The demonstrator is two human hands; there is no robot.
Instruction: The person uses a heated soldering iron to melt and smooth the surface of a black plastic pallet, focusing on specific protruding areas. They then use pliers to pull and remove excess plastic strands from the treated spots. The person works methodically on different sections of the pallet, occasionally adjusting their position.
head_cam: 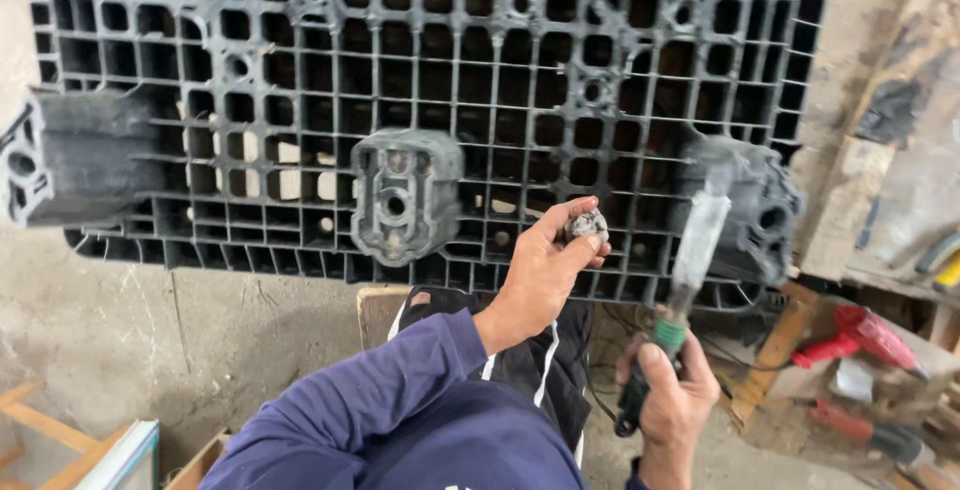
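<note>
A large black plastic pallet [430, 60] is stood on edge and fills the upper part of the view, its grid of square holes facing the camera. Three grey block feet are seen on it: one at the left edge [70, 158], one in the middle [405, 195], one at the right [755, 212]. A concrete floor [120, 320] is seen below the pallet. A red power tool [865, 338] is laid on a wooden bench at the right, well apart from both hands.

The left hand [540, 275], in a blue sleeve, is raised in front of the pallet's lower rows. A small grey plastic lump [587, 224] is pinched between thumb and fingertips, the fingers curled closed around it. The lump is held at the top of the hand, just beside the grid, between the middle foot and the right foot.

The right hand [675, 400] is wrapped shut round the dark handle of a flat-bladed tool [690, 260] with a green collar. The pale blade is pointed upward, its tip lying over the right foot. Whether blade and foot touch cannot be told.
</note>
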